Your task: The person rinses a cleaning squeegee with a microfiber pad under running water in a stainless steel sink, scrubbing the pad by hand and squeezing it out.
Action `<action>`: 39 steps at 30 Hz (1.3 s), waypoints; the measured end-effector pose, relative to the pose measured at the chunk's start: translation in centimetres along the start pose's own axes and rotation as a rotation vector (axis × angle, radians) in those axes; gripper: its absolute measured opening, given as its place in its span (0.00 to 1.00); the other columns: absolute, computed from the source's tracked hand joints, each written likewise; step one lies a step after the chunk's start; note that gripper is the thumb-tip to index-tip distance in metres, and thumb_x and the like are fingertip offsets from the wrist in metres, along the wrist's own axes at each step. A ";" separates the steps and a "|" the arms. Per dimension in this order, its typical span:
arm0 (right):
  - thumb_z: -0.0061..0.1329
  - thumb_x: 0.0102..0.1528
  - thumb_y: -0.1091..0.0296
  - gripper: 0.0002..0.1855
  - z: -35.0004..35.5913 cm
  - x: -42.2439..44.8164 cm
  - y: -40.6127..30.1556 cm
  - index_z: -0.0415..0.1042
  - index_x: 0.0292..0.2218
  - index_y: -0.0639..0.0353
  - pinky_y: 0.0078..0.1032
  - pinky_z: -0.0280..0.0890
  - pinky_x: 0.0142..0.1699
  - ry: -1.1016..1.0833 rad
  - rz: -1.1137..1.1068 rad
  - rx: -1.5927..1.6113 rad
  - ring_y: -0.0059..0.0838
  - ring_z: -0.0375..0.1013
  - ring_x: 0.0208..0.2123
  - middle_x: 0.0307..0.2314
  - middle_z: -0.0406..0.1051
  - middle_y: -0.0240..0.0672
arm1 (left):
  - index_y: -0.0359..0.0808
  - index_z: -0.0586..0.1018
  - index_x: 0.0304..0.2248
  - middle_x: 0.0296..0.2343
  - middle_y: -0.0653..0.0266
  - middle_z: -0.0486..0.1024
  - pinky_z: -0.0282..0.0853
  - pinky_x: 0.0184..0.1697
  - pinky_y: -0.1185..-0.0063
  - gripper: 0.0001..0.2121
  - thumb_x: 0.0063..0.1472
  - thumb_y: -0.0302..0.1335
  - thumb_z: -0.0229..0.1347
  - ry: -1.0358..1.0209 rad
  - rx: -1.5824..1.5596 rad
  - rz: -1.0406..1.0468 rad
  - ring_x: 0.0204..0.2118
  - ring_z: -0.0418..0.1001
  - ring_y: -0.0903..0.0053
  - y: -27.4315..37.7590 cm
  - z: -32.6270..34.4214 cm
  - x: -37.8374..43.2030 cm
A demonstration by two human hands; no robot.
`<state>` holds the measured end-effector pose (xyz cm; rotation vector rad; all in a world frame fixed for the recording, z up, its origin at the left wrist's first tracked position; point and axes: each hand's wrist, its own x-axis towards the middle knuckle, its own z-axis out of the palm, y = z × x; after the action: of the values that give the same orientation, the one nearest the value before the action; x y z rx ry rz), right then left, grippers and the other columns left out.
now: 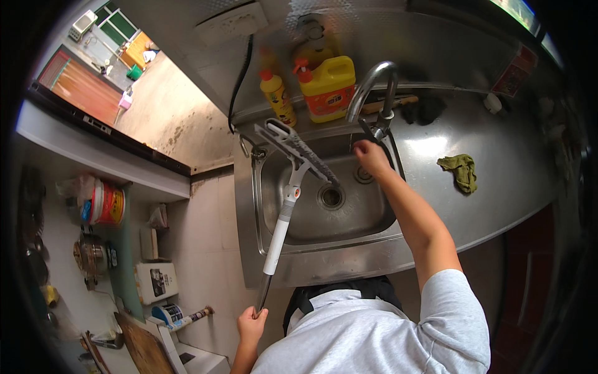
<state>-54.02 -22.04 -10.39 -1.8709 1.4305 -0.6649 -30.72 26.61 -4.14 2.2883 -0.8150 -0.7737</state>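
Observation:
My left hand (251, 323) grips the dark lower pole of a window squeegee (279, 243) with a white upper handle. The squeegee's head (299, 148), a grey blade with a fluffy strip, tilts over the stainless steel sink (299, 224). One end of it hangs close to the round drain (331, 197). Over the sink's right side, my right hand (372, 158) has curled fingers beside the lever (366, 127) of the gooseneck faucet (390, 96). Whether those fingers touch the lever or hold anything is hidden.
Behind the sink stand a yellow bottle (279, 99) and a yellow jug (328, 89) with a red pump. A green cloth (460, 172) lies on the steel counter (430, 201). At left are a doorway, a shelf holding a red bucket (111, 204), and a wooden board (144, 343).

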 end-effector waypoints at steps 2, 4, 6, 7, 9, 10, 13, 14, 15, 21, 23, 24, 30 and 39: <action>0.44 0.50 0.60 0.17 -0.2 1.0 -0.1 0.66 0.43 0.51 0.34 0.64 0.38 0.212 0.031 0.035 0.45 0.70 0.34 0.27 0.71 0.43 | 0.35 0.57 0.13 0.09 0.70 0.51 0.48 0.15 0.81 0.21 0.47 0.30 0.59 -0.004 0.029 -0.001 0.15 0.48 0.86 -0.6 0.1 0.0; 0.45 0.50 0.59 0.19 -1.7 1.3 -3.5 0.65 0.44 0.52 0.36 0.63 0.38 0.318 0.148 0.021 0.46 0.69 0.35 0.32 0.70 0.48 | 0.35 0.57 0.13 0.09 0.69 0.51 0.49 0.15 0.80 0.21 0.47 0.30 0.59 0.003 0.036 0.001 0.15 0.48 0.85 -0.6 0.1 -0.2; 0.44 0.50 0.59 0.18 -1.9 2.6 -2.6 0.65 0.44 0.51 0.37 0.63 0.39 0.328 0.106 -0.019 0.47 0.69 0.36 0.32 0.70 0.48 | 0.35 0.57 0.13 0.09 0.68 0.52 0.49 0.15 0.80 0.21 0.47 0.31 0.59 -0.004 0.035 0.003 0.14 0.49 0.85 -0.7 0.3 -0.4; 0.44 0.50 0.59 0.18 -1.9 3.3 -1.8 0.66 0.43 0.51 0.37 0.62 0.39 0.333 0.087 -0.038 0.47 0.69 0.36 0.32 0.70 0.48 | 0.35 0.57 0.13 0.09 0.68 0.52 0.49 0.15 0.80 0.21 0.47 0.31 0.59 -0.007 0.033 0.000 0.14 0.49 0.85 -0.8 0.4 -0.4; 0.41 0.51 0.59 0.17 -1.6 3.7 -0.8 0.68 0.42 0.52 0.38 0.62 0.40 0.248 0.079 -0.049 0.48 0.68 0.36 0.32 0.69 0.48 | 0.35 0.57 0.13 0.09 0.68 0.52 0.49 0.15 0.80 0.21 0.47 0.31 0.59 -0.006 0.039 0.002 0.14 0.49 0.84 -0.8 0.5 -0.5; 0.41 0.52 0.59 0.16 -1.3 3.4 -0.7 0.68 0.41 0.53 0.38 0.62 0.40 0.259 0.081 -0.041 0.48 0.68 0.37 0.32 0.69 0.48 | 0.35 0.57 0.13 0.09 0.67 0.52 0.49 0.15 0.80 0.21 0.47 0.31 0.59 -0.002 0.046 0.007 0.14 0.49 0.84 -0.6 0.4 -0.6; 0.40 0.52 0.61 0.16 -0.7 1.9 -0.6 0.67 0.43 0.51 0.37 0.63 0.38 0.221 0.089 -0.065 0.48 0.68 0.35 0.30 0.70 0.47 | 0.35 0.57 0.13 0.09 0.67 0.52 0.49 0.15 0.80 0.21 0.46 0.31 0.59 0.010 0.044 0.005 0.14 0.49 0.84 -0.7 0.5 -0.7; 0.39 0.53 0.62 0.17 -0.5 1.1 -0.7 0.66 0.44 0.51 0.37 0.63 0.37 0.197 0.093 -0.081 0.48 0.68 0.33 0.29 0.70 0.47 | 0.34 0.57 0.13 0.09 0.67 0.52 0.49 0.15 0.80 0.21 0.46 0.31 0.60 0.013 0.040 0.002 0.14 0.49 0.84 -0.8 0.5 -0.8; 0.39 0.53 0.64 0.18 -0.2 0.4 -0.8 0.64 0.46 0.51 0.35 0.63 0.36 0.219 0.043 -0.024 0.46 0.69 0.31 0.28 0.70 0.45 | 0.34 0.57 0.13 0.09 0.67 0.52 0.49 0.15 0.80 0.21 0.46 0.31 0.60 0.015 0.043 0.004 0.14 0.49 0.84 -0.6 0.6 -0.8; 0.37 0.54 0.69 0.14 6.9 -1.3 -0.5 0.64 0.42 0.58 0.19 0.64 0.30 0.019 0.412 1.211 0.26 0.68 0.25 0.25 0.69 0.34 | 0.34 0.57 0.13 0.09 0.67 0.51 0.49 0.16 0.80 0.20 0.47 0.30 0.59 0.015 0.024 0.011 0.15 0.49 0.84 0.2 0.7 -0.2; 0.37 0.55 0.66 0.10 7.4 -1.2 -1.3 0.66 0.38 0.58 0.19 0.64 0.30 -0.103 0.540 1.479 0.27 0.69 0.26 0.26 0.69 0.34 | 0.34 0.57 0.13 0.09 0.67 0.51 0.49 0.16 0.80 0.20 0.47 0.30 0.59 0.012 0.009 0.004 0.15 0.49 0.84 0.0 0.7 -0.2; 0.37 0.55 0.64 0.09 7.4 -1.0 -2.0 0.66 0.35 0.58 0.19 0.64 0.30 -0.168 0.602 1.614 0.27 0.69 0.27 0.26 0.69 0.34 | 0.34 0.57 0.13 0.09 0.67 0.51 0.49 0.16 0.80 0.20 0.47 0.29 0.59 0.025 0.021 0.013 0.15 0.49 0.84 -0.1 0.5 -0.2; 0.34 0.57 0.60 0.14 7.0 0.0 -3.7 0.68 0.29 0.57 0.23 0.67 0.33 -0.101 0.764 1.760 0.30 0.71 0.29 0.28 0.71 0.36 | 0.34 0.57 0.13 0.09 0.68 0.52 0.49 0.15 0.80 0.20 0.47 0.29 0.59 0.065 0.012 0.006 0.14 0.49 0.85 -1.3 -0.2 -0.9; 0.35 0.56 0.55 0.17 6.2 -0.6 0.3 0.67 0.37 0.60 0.31 0.65 0.39 -0.482 0.454 0.946 0.33 0.71 0.32 0.32 0.71 0.35 | 0.34 0.57 0.13 0.09 0.68 0.52 0.50 0.15 0.80 0.20 0.46 0.30 0.59 0.059 0.022 -0.016 0.14 0.49 0.84 -1.5 0.3 -1.8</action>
<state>-49.78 -20.24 -14.53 -0.8414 0.9116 -0.4811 -31.56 28.71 -4.76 2.3282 -0.7826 -0.7036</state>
